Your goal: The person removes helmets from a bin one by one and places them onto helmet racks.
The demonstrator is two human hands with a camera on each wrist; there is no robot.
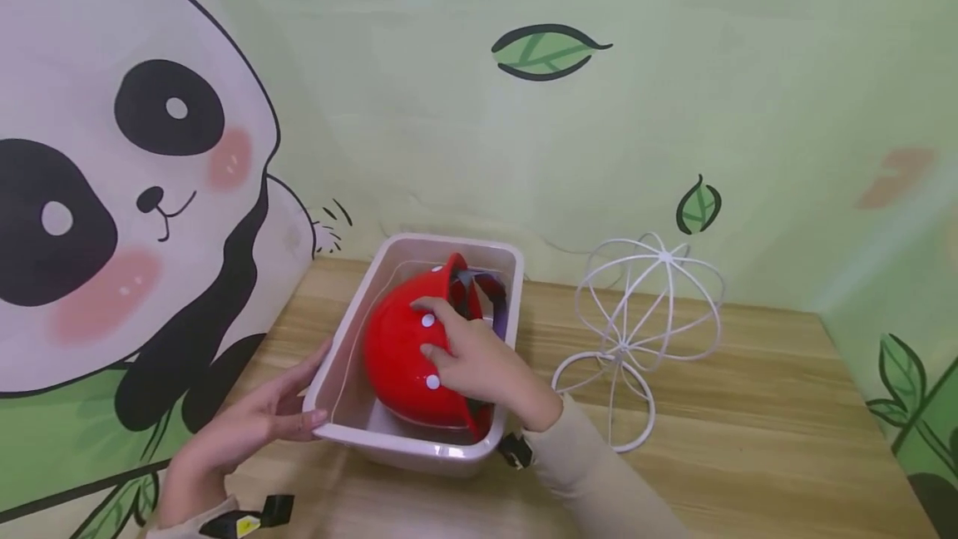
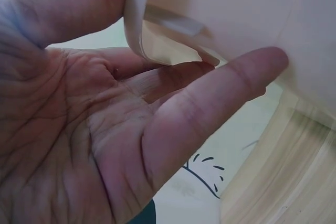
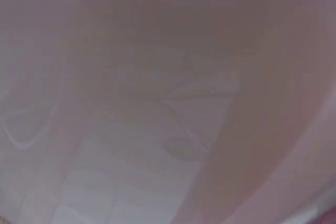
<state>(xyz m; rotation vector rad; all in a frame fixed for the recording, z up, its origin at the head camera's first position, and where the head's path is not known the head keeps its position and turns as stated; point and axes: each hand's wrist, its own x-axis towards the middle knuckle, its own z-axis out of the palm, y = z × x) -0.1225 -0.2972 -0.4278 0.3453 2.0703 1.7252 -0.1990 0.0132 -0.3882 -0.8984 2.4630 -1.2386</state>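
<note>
A red helmet with white dots (image 1: 397, 348) lies on its side in a pale plastic bin (image 1: 407, 443), its rim and dark straps facing right in the head view. My right hand (image 1: 479, 356) rests on the helmet's dotted side with thumb and a finger spread apart. With my left hand (image 1: 258, 422) I hold the bin's near left corner. Its thumb lies at the rim, and the fingers (image 2: 220, 85) reach along the outside wall in the left wrist view. The right wrist view is hazy and shows neither hand nor helmet clearly.
A white wire stand (image 1: 623, 348) with a round cage top and a ring base is on the wooden table (image 1: 748, 414), right of the bin. Behind rises a green wall (image 1: 419, 123) with leaf drawings and a large panda (image 1: 172, 190) at left.
</note>
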